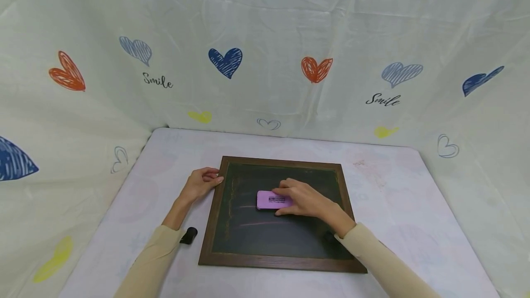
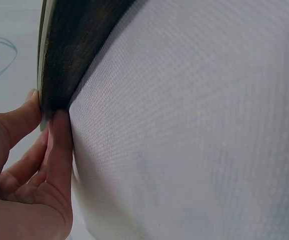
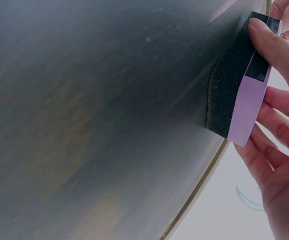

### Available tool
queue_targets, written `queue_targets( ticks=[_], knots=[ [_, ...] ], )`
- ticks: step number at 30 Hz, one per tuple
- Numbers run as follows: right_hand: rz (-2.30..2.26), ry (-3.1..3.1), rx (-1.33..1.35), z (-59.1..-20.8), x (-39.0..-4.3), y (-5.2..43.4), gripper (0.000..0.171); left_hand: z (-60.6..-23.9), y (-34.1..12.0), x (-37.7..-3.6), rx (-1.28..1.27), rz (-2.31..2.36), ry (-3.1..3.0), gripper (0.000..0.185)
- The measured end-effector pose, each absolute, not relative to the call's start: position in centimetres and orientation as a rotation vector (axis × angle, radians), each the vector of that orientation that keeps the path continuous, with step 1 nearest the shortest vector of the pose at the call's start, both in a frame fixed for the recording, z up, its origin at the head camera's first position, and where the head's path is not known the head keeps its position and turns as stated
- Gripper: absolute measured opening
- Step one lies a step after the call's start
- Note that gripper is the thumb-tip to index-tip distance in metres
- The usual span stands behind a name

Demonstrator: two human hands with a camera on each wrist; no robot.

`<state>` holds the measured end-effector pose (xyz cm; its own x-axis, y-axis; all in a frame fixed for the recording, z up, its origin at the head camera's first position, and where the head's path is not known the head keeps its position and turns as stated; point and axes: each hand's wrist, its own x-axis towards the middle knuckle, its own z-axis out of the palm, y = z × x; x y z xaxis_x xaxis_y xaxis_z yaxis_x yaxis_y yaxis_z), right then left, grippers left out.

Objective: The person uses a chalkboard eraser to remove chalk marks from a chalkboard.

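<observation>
A chalkboard [image 1: 281, 242] with a brown wooden frame [image 1: 281, 261] lies flat, faint reddish chalk streaks and yellowish smudges showing on its dark surface. My left hand [image 1: 200, 184] pinches the frame's left edge near the far corner; in the left wrist view the thumb is on the frame's face and a finger sits at its outer side. My right hand [image 1: 307, 199] grips a pink board eraser [image 1: 265, 200] by its sides, close to the board's middle. In the right wrist view, the eraser [image 3: 247, 107] has its dark felt against the board.
The board lies on a whitish table covering [image 1: 389, 215] that extends past it on both sides. A pale curtain [image 1: 269, 17] printed with hearts and the word "Smile" hangs behind the table and at its sides. A small black device [image 1: 188, 235] sits at the left wrist.
</observation>
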<state>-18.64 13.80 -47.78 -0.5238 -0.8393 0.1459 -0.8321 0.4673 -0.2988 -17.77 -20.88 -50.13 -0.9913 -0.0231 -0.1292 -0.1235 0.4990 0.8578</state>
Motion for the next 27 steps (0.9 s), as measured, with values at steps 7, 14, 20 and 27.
queue_targets(
  ticks=[7,14,20,27],
  knots=[
    [-0.515,2.648,-1.579,-47.7,-18.7,12.4,0.057,-50.0,-20.8,-17.7,-0.129,1.508,2.635,0.041],
    [-0.498,2.625,-1.618,-47.6,-18.7,11.0,0.056,-50.0,-20.8,-17.7,-0.125,1.52,2.632,0.04],
    [-0.5,2.589,-1.687,-47.9,-18.7,9.8,0.056,-50.1,-20.8,-17.8,-0.13,1.524,2.631,0.04],
    [-0.481,2.572,-1.722,-47.8,-18.5,8.3,0.055,-49.9,-20.9,-17.7,-0.121,1.518,2.636,0.04]
  ],
)
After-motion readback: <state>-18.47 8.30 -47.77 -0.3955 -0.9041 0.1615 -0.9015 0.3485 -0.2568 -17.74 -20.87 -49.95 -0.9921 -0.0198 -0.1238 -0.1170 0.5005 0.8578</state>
